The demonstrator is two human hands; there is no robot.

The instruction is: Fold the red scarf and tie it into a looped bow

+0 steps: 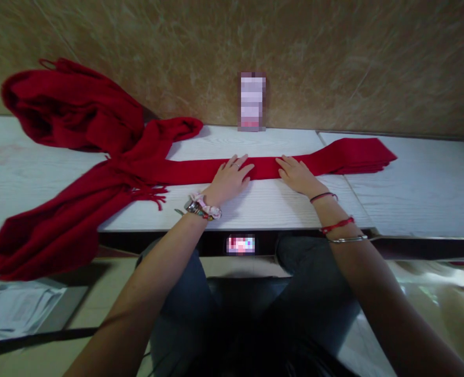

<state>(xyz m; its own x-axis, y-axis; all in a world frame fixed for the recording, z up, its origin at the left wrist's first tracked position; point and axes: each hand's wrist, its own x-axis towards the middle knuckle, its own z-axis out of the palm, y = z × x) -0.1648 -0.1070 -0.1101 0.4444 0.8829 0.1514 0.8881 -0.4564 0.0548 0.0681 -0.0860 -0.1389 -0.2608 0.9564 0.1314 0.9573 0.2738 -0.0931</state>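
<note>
A red scarf [200, 170] lies along the white table, folded lengthwise into a narrow flat band. My left hand [232, 178] rests on the band near its middle with the fingers spread. A short way to the right, my right hand [297, 174] presses on the same band, fingers stretched out. The band's right end [357, 155] is wider and shows several stacked layers. To the left, more red fabric with fringes [149, 193] lies loose and bunched, and one part [51, 230] hangs over the table's front edge.
The white table [420, 193] is narrow and stands against a brown marbled wall [334, 63]. A blurred-out upright item [251, 102] leans at the wall. Below the front edge is another blurred patch [240, 244]. At lower left, papers sit in a box [23, 309].
</note>
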